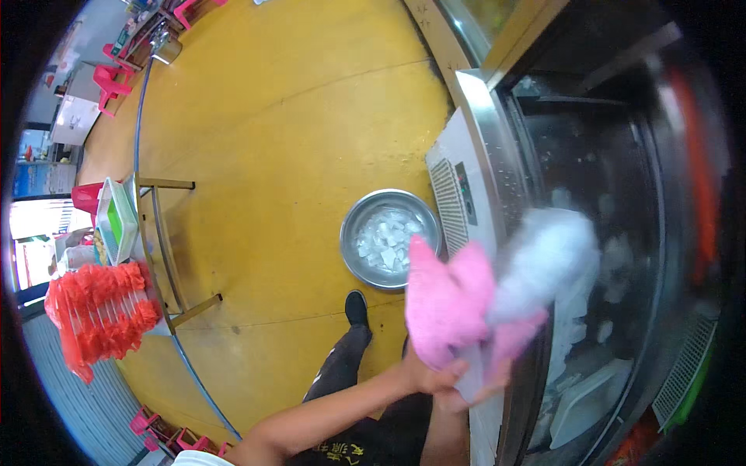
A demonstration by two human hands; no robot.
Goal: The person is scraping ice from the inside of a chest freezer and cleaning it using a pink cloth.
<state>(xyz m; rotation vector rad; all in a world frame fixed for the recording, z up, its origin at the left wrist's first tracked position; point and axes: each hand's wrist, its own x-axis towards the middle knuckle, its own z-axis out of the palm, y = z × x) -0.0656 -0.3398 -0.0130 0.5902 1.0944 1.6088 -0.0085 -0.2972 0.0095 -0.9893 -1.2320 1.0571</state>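
Two pink cloths [449, 297], which may be towels or mitts, stand up around my hands. Between them is a blurred white, translucent bundle [545, 256], perhaps a plastic bag, over the edge of a glass-fronted refrigerated case [495, 157]. My left hand [440, 373] is closed on the lower end of the pink cloth and a whitish strip. Beside it, my right hand [486, 387] grips the same bunch from the case side, its fingers partly hidden. A round metal basin [349, 262] holding ice pieces [387, 239] sits on the floor just beyond the pink cloth.
A white tray [588, 402] and ice lie inside the case. To the left stands a metal-legged table [166, 250] with a basket [116, 221] and red plastic bags [102, 309]. A blue hose [198, 378] crosses the yellow floor. Pink stools [109, 84] stand farther off.
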